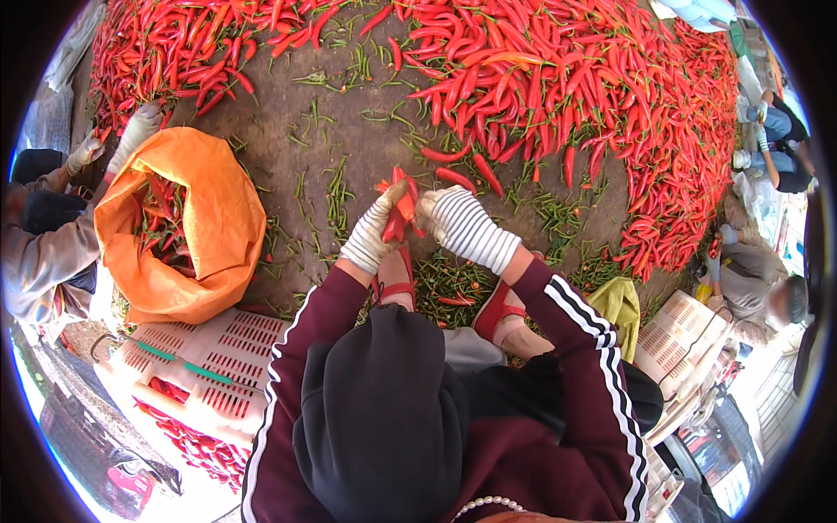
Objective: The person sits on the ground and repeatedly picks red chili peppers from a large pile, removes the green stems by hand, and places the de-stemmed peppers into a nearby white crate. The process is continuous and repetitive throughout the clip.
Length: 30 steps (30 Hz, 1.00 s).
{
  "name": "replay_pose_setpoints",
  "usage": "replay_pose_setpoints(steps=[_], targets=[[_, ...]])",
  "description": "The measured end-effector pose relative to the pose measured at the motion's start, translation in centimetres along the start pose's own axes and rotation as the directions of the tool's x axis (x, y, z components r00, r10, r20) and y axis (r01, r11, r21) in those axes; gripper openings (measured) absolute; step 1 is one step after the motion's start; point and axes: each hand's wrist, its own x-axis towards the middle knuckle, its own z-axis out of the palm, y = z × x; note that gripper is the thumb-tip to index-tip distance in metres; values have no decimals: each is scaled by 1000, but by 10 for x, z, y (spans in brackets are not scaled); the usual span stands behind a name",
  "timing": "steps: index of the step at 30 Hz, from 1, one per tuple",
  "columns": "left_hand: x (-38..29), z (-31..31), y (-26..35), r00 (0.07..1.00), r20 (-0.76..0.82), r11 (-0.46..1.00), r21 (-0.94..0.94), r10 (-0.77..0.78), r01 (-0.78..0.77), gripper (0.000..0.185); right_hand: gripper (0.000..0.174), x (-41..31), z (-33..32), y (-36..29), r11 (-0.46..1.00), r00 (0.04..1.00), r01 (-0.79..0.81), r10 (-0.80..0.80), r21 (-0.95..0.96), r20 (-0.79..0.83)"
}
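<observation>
In a white glove with grey stripes, my left hand (371,235) grips a small bunch of red chilli peppers (405,204) above the ground. My right hand (467,227), gloved the same way, is close against the bunch with its fingers curled. Whether it pinches a stem is hidden by the fingers. Just beyond my hands, loose red chillies (487,175) lie at the edge of a large heap of red chillies (556,78). Below, green stems (451,281) are piled on the ground between my red shoes (490,312).
An orange sack (225,229) holding chillies stands at my left, by a pale plastic crate (242,333). Another crate (670,327) and a yellow-green sack (618,307) are on my right. People sit at the left (46,261) and right (752,274) edges. Stems litter the brown ground (281,131).
</observation>
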Motion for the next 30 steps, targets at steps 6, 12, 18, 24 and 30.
replay_pose_setpoints(steps=[6, 12, 18, 24, 30], targets=[[3, -1, 5, 985, -87, 943, -287, 146, -166, 37, 34, -20, -3, -3, 920, 950, -312, 299, -236, -88], [10, 10, -15, 977, -81, 940, -268, 198, -213, 44, 26, 1, 32, -17, 862, 810, -433, 501, 264, -305], [10, 4, -27, 976, -125, 943, -262, 178, -206, 55, 19, 0, 47, -12, 704, 704, -463, 661, 538, -259], [12, -5, -30, 982, -125, 956, -237, 144, -171, 59, 18, -11, 40, -6, 709, 788, -400, 590, 581, -177], [10, -7, -26, 943, -178, 939, -153, 280, -308, 47, 21, -1, 50, -17, 838, 786, -459, 537, 295, -305]])
